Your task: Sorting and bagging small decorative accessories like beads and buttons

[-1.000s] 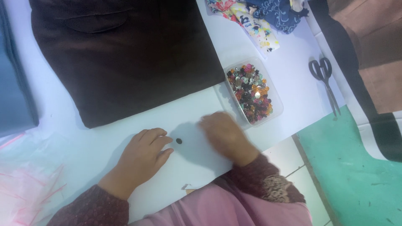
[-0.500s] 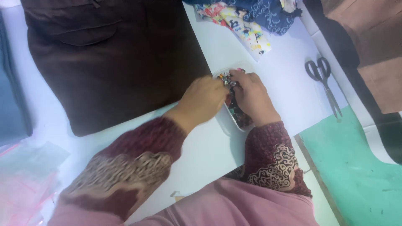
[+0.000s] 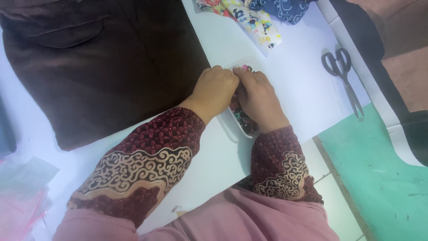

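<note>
Hands both down in a shallow clear plastic tray of small mixed-colour beads or buttons (image 3: 243,121), which sits on the white worktop (image 3: 294,85) just right of a dark brown folded garment with a pocket flap (image 3: 102,67). Left hand (image 3: 215,90) curled over the tray's left rim, fingers bent inward; right hand (image 3: 257,96) lying over the tray's middle, fingertips meeting the left ones at the far end near a pink piece (image 3: 244,68). Fingers of both look pinched close together, but cannot tell if either actually has a piece, contents mostly hidden under the palms. Judgement on handling: pieces tiny, hard, light, smooth, likely to roll or scatter, best taken singly in a fingertip pinch; tray thin, flexible, light, would slide or tip if pushed on one edge, steady it by the rim. Patterned maroon and cream sleeves (image 3: 147,160) on both arms, pink cloth at the lap. Black-handled scissors (image 3: 343,78) lie well apart to the right on the worktop. Printed floral fabric scraps in yellow, blue and red (image 3: 258,22) at the far edge. Crumpled clear and pink plastic bags (image 3: 22,196) at lower left, no labels readable. Green floor (image 3: 383,178) to the right, no signs visible
</note>
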